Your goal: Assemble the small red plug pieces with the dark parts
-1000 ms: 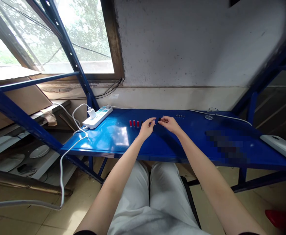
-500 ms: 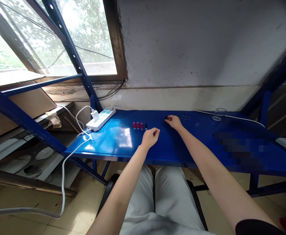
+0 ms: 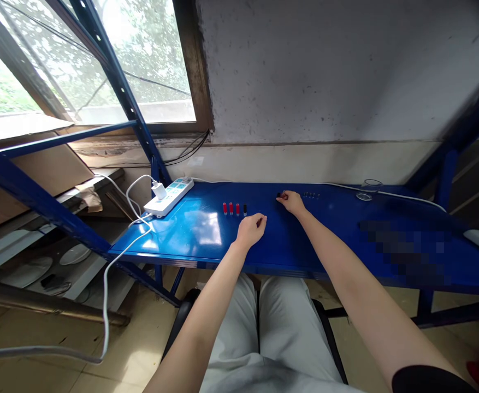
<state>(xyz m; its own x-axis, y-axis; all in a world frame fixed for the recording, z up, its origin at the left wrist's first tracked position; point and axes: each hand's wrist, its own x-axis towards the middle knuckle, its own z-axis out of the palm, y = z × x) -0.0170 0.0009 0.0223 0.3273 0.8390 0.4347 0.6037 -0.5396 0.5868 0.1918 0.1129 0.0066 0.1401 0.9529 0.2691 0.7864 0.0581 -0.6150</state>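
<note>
My left hand [image 3: 252, 230] is closed in a pinch over the blue table [image 3: 190, 248]; whatever its fingertips hold, if anything, is too small to make out. Farther back, my right hand [image 3: 292, 202] has its fingers pinched at a small black piece [image 3: 279, 195] on or just above the tabletop. Left of my hands stand three small red cylinders [image 3: 231, 208] with pale lower ends and one black cylinder [image 3: 244, 209], in a row. Several tiny metal-looking pieces [image 3: 311, 195] lie just right of my right hand.
A white power strip [image 3: 169, 197] with a plugged-in white adapter [image 3: 159, 190] sits at the table's left end. A clear glass cup [image 3: 369, 190] stands at the back right. A white cable [image 3: 411, 199] runs along the back. A blurred patch [image 3: 407, 248] covers the right side.
Hardly anything differs. Both hands keep nearly the same pinched poses and places; the view has shifted very slightly.
</note>
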